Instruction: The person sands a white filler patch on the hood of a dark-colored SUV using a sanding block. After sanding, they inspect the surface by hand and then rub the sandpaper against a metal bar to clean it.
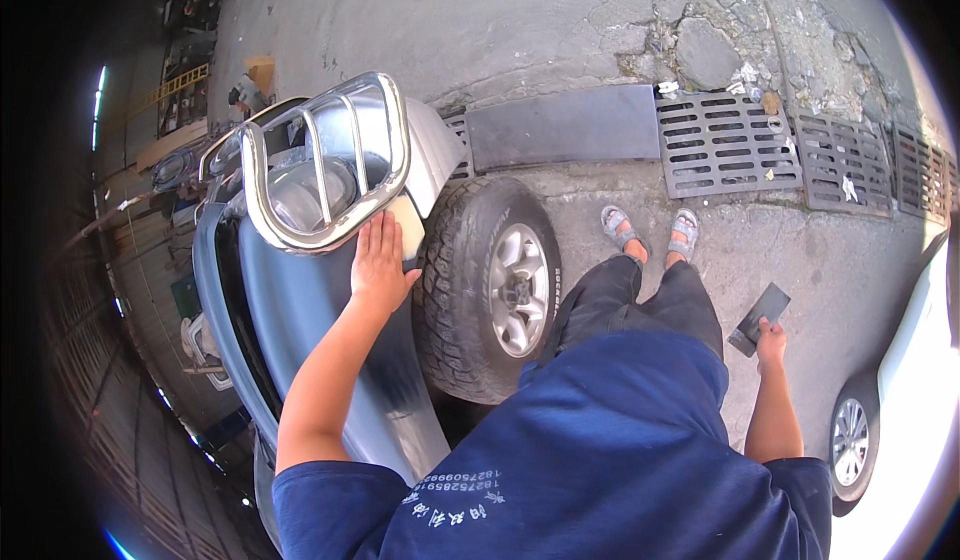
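Observation:
My left hand (380, 268) lies flat, fingers stretched out, on the blue-grey front fender (320, 305) of a vehicle. Its fingertips reach the lower edge of a chrome headlight guard (350, 125), beside a cream-coloured patch (409, 222) on the bodywork. The headlight (315, 192) shows behind the guard's bars. Off to the right, my right hand (771, 344) is closed on a dark grey, flat rectangular sheet that looks like sandpaper (763, 312), held above the ground and away from the vehicle.
Between the fender and my legs stands a front wheel (495, 285) with a chunky tyre. Drain grates (728, 140) and a metal plate (565, 125) run across the ground ahead, near broken concrete (705, 50). A white car (915, 410) is at the right. Cluttered workshop things (180, 90) lie left.

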`<state>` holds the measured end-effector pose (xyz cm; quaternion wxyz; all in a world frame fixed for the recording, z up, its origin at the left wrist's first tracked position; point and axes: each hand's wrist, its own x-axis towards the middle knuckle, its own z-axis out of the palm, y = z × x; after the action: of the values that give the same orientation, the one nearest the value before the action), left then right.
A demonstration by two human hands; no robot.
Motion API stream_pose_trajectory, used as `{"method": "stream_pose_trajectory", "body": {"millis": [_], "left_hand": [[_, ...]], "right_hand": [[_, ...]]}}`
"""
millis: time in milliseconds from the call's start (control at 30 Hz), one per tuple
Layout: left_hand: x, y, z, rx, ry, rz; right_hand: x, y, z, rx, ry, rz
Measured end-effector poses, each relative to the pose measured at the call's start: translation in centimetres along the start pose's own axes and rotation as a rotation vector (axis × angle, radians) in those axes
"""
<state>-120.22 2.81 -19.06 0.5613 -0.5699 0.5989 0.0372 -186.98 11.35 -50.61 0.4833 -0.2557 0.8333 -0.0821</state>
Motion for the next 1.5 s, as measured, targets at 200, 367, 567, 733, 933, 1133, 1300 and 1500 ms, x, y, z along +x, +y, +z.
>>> {"method": "stream_pose_trajectory", "body": {"millis": [200,367,567,733,933,1133,1300,1500], "left_hand": [[6.7,1.3,-1.0,0.034,-0.135,0.004],[9.1,2.3,-0.7,0.035,-0.094,-0.091],[5.2,3.0,-0.6,0.122,-0.119,-0.042],[7.9,1.7,0.7,-0.113,-0.069,-0.163],[11.3,2.9,0.2,-0.01,0.041,-0.303],[13.0,3.2,-0.6,-0.035,0.009,-0.394],[11.4,2.9,0.4,-0.014,0.028,-0.285],[5.1,3.9,0.4,0.049,-0.023,-0.142]], "right_hand": [[-3.8,3.3,-1.1,0.001,0.107,0.125],[-6.8,0.5,0.2,-0.079,0.072,0.092],[-5.9,0.8,1.5,-0.027,0.041,0.062],[-5.2,-0.5,0.8,-0.046,0.02,0.014],[-5.5,-1.3,-0.5,-0.064,0.049,-0.018],[-6.0,-1.0,-1.2,-0.092,0.05,-0.028],[-6.0,-1.2,-1.5,-0.037,0.057,-0.068],[-6.0,-1.9,-1.0,0.001,0.032,-0.029]]}}
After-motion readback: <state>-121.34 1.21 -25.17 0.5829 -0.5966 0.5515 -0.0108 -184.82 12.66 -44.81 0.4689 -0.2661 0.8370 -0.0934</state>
